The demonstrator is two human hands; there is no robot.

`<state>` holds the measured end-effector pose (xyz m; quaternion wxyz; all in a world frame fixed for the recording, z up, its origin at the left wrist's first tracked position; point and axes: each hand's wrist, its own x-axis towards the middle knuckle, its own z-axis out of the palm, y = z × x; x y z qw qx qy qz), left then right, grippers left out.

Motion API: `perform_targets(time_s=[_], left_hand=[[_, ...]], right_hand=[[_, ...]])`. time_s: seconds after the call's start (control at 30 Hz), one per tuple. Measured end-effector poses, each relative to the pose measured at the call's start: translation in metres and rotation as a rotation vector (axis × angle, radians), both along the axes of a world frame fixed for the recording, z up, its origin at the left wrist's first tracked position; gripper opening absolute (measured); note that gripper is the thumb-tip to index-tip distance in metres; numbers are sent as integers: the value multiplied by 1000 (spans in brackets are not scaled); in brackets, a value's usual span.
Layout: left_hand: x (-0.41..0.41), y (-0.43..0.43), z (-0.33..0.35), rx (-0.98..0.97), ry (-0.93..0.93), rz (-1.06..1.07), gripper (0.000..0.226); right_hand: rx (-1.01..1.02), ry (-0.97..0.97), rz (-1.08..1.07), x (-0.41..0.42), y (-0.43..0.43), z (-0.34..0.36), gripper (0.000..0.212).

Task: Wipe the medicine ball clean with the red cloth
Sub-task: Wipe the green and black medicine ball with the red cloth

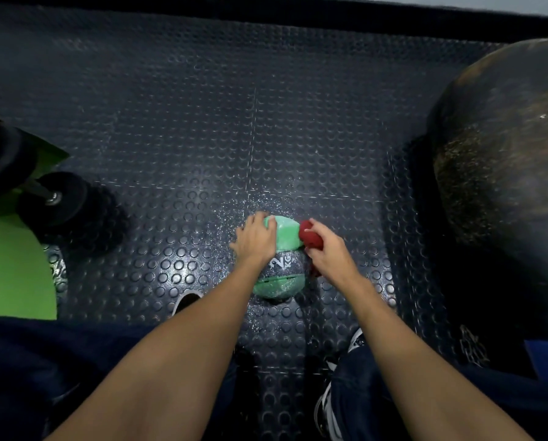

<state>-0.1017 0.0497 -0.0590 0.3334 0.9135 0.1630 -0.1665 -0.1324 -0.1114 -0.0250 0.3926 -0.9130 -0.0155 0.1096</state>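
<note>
A green and grey medicine ball (282,265) marked "2 KG" sits on the studded black rubber floor in the middle of the head view. My left hand (256,238) lies over its upper left side, fingers spread and curved on the surface. My right hand (328,249) grips a bunched red cloth (311,238) and holds it against the ball's upper right side. A bit of red cloth hangs below that hand at the ball's right edge.
A large dark exercise ball (505,173) fills the right side. A black dumbbell (56,198) lies at the left on a green mat (14,268). My knees and shoes (327,405) are at the bottom. A low dark wall edge runs along the top.
</note>
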Motion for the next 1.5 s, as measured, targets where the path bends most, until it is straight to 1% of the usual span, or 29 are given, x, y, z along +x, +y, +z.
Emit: perform_targets(time_s=[0.03, 0.07, 0.13, 0.17, 0.2, 0.23, 0.3, 0.33, 0.4, 0.43, 0.47, 0.53, 0.57, 0.63, 0.7, 0.77, 0.8, 0.83, 0.87, 0.97, 1.0, 1.07, 1.13, 1.2, 1.27, 1.3, 1.4, 1.43, 1.5], left_hand=[[0, 2, 0, -1, 5, 16, 48], [1, 5, -1, -2, 3, 25, 47], [0, 13, -5, -15, -8, 48, 46], [-1, 16, -7, -27, -16, 57, 45], [-3, 18, -9, -39, -18, 59, 44], [-6, 19, -10, -45, -18, 53, 43], [-7, 17, -7, -50, -17, 31, 41], [-6, 17, -5, -57, -8, 25, 40], [-2, 15, 2, -57, 36, 22, 36], [0, 14, 4, -39, 60, 19, 35], [0, 13, 6, -18, 75, 16, 34], [-3, 10, 7, -2, 61, 13, 37], [-5, 9, 6, 0, 42, 18, 39], [-6, 8, 4, 3, 25, 24, 42], [-8, 9, 3, 14, 19, 6, 45], [-10, 11, 3, 9, -1, 5, 47], [-10, 13, 3, 3, -8, 5, 48], [-11, 14, 2, -5, -14, 5, 48], [-13, 16, 2, -9, -21, -4, 48], [-16, 17, 3, 4, -31, -73, 45], [-16, 17, 4, 4, -20, -104, 44], [-11, 20, 7, -12, 32, -148, 40], [-8, 19, 11, 14, 73, -142, 39], [-12, 12, 16, 46, 77, -60, 41], [-20, 4, 17, 22, 59, 28, 42], [-23, 2, 14, 14, 48, 42, 42], [-22, 5, 9, 21, 29, 24, 43], [-21, 7, 7, 19, 25, 14, 43], [-18, 11, 5, 22, 28, 5, 44]], right_hand=[[-2, -1, -20, -2, 1, 1, 51], [5, -26, 12, -5, 3, 1, 55], [54, -56, 146, -13, 3, -10, 68], [74, -61, 174, -14, -1, -17, 73], [87, -14, 130, -12, -5, -17, 73], [81, 70, 30, -9, -8, -13, 70], [30, 198, -152, 3, -10, -6, 58], [45, 208, -233, 10, -9, -3, 52], [159, 116, -351, 21, -3, 5, 44], [184, 64, -325, 23, 1, 8, 42], [184, 46, -243, 22, 5, 9, 40], [101, 49, -11, 15, 13, 1, 38], [80, 65, 25, 11, 15, -6, 36], [83, 124, -71, 12, 14, -11, 29], [103, 184, -203, 18, 14, -15, 32], [122, 153, -180, 17, 16, -14, 48], [113, 109, -107, 14, 17, -14, 57], [112, 84, -57, 11, 17, -15, 62], [96, 94, -53, 10, 13, -17, 64], [-19, 231, -154, 21, 2, -14, 50], [-33, 233, -159, 25, 3, -11, 45], [9, 165, -146, 30, 9, -1, 39], [38, 47, -100, 28, 15, 5, 33], [44, -30, -6, 20, 14, -1, 32], [40, -94, 108, 9, 8, -14, 37], [45, -95, 103, 6, 4, -21, 41], [53, 10, -91, 9, -1, -23, 43], [47, -3, -84, 10, 0, -22, 44], [60, -71, 30, 7, 5, -20, 49]])
